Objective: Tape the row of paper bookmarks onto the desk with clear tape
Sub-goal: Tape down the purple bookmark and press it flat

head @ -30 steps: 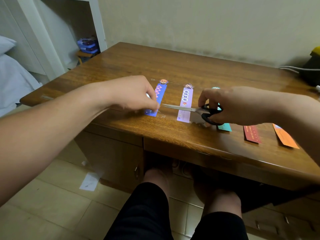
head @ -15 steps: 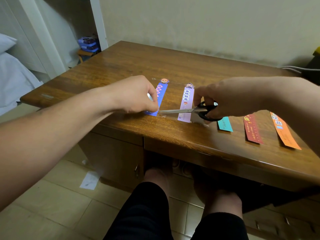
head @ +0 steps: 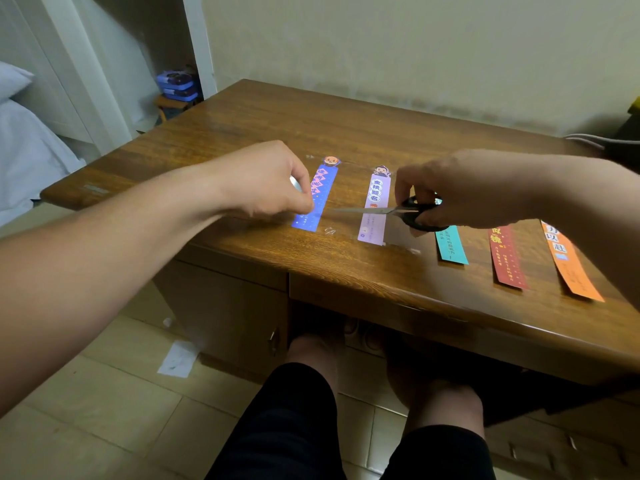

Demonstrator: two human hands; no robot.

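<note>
Fingers of the left hand (head: 263, 181) are curled, pinching what appears to be clear tape (head: 295, 184) at the left edge of the blue bookmark (head: 320, 199). The right hand (head: 460, 188) grips scissors (head: 381, 211) with the blades nearly closed above the lilac bookmark (head: 373, 230). Hazard: a low blade may nick the paper, or slack tape may stick crooked to the surface (head: 346, 133).

The single wide-angle camera sits on the person's head, close above the near edge of the desk (head: 311, 133), and faces forward and down, taking in the desk top, the wall (head: 415, 46) behind it and the person's knees (head: 294, 410) below.
</note>
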